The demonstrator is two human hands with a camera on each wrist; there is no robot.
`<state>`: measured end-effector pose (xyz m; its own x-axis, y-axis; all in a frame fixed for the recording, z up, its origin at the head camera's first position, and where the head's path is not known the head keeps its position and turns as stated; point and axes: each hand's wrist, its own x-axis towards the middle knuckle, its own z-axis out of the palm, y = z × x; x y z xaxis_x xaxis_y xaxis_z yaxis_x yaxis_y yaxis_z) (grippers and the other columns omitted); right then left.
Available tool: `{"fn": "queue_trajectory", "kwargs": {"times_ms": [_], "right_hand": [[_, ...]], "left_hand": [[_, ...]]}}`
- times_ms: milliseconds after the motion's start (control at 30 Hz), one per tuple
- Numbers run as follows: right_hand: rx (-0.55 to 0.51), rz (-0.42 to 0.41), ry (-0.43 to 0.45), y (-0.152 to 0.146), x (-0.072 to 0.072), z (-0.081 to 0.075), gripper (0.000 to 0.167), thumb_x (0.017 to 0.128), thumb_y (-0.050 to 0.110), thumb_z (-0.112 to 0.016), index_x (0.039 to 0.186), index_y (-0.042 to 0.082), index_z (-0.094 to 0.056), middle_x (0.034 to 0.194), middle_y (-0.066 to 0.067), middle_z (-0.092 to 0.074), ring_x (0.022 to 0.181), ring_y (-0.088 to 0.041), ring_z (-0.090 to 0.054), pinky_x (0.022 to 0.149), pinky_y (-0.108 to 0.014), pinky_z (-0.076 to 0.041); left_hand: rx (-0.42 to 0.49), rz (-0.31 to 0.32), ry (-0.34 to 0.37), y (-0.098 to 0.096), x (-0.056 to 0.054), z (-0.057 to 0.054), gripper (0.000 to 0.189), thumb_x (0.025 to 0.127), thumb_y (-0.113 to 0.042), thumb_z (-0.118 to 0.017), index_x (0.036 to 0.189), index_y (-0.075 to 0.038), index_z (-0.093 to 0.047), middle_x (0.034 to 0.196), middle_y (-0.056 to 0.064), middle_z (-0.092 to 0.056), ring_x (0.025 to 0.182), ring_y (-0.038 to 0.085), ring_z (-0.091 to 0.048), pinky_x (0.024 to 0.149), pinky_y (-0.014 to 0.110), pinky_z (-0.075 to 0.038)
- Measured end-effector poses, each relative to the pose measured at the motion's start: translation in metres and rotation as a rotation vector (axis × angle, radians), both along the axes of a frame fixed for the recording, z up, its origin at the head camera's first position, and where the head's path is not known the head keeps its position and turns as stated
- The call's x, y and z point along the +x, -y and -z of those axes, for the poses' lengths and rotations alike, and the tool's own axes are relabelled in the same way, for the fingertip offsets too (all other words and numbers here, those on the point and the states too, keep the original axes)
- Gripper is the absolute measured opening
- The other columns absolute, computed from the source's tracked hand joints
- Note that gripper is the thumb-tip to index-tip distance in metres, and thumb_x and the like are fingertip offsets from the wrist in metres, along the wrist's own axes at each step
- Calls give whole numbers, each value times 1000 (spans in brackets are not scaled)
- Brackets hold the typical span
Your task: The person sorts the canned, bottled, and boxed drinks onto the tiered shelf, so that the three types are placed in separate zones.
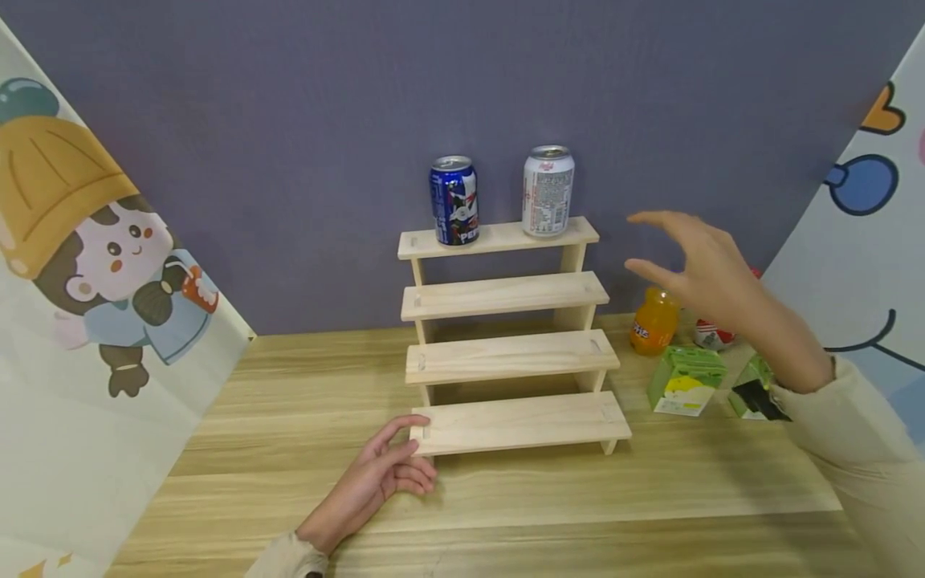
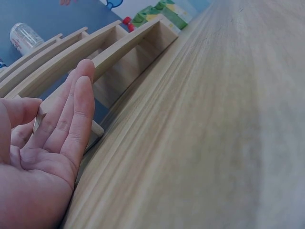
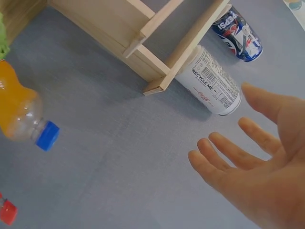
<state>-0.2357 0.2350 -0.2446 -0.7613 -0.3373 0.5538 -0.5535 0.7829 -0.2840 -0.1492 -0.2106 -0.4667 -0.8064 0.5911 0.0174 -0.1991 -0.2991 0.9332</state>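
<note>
A pale wooden display rack [image 1: 513, 357] with stepped shelves stands on the table against the dark back panel. On its top shelf are a blue Pepsi can [image 1: 454, 201] at left and a white Coca-Cola can [image 1: 548, 193] at right, both upright. My left hand [image 1: 376, 474] holds the left end of the lowest shelf between thumb and fingers. To the right of the white can, my right hand [image 1: 711, 261] is raised in the air, fingers spread and nothing in them. The right wrist view shows a gap between its fingertips and the white can [image 3: 209, 83].
Right of the rack stand an orange drink bottle [image 1: 654, 325] with a blue cap [image 3: 47, 136], a red-capped bottle [image 1: 711, 335] partly behind my right arm, and two green boxes [image 1: 686, 381]. Cartoon-printed panels [image 1: 137, 305] flank the wooden table [image 1: 303, 401].
</note>
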Motion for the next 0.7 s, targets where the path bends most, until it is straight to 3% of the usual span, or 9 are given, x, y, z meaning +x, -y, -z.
{"fn": "queue_trajectory", "kwargs": {"times_ms": [333, 433, 467, 567, 667, 700], "right_hand": [[6, 38, 53, -12, 22, 29, 56, 90, 23, -76, 140, 9, -54, 138, -21, -55, 120, -45, -52, 94, -68, -44], [30, 73, 36, -17, 28, 41, 56, 87, 20, -79, 137, 9, -56, 133, -21, -59, 86, -37, -61, 78, -51, -55], [35, 79, 32, -18, 30, 45, 56, 87, 19, -80, 136, 9, -57, 132, -21, -59, 82, -35, -61, 74, -50, -56], [54, 85, 40, -24, 33, 59, 57, 85, 15, -81, 135, 5, -57, 131, -24, -59, 80, -37, -62, 71, -49, -59], [59, 81, 85, -29, 34, 71, 58, 85, 14, -81, 135, 0, -55, 134, -28, -56, 108, -48, -59, 82, -65, -52], [66, 84, 98, -31, 34, 74, 59, 85, 15, -81, 135, 0, -55, 133, -29, -56, 108, -49, -59, 82, -66, -52]], "left_hand": [[6, -1, -1, -1, 0, 0, 43, 110, -15, -37, 151, -6, -28, 101, 15, -73, 91, 23, -72, 82, 37, -61], [10, 0, 6, -1, -1, 0, 43, 110, -15, -37, 151, -7, -29, 101, 14, -73, 91, 23, -72, 82, 37, -61], [12, 2, 2, -1, -1, 0, 43, 110, -15, -37, 151, -7, -28, 101, 14, -73, 91, 23, -72, 82, 37, -61], [11, 3, -4, 0, -1, 1, 43, 110, -14, -36, 151, -6, -28, 101, 15, -73, 91, 23, -72, 82, 37, -61], [0, -7, 0, 1, -1, 1, 43, 110, -15, -37, 151, -7, -27, 101, 15, -73, 90, 23, -72, 82, 37, -61], [-4, -10, 5, 1, 0, 2, 44, 110, -15, -38, 151, -7, -27, 100, 14, -73, 90, 23, -72, 82, 37, -61]]}}
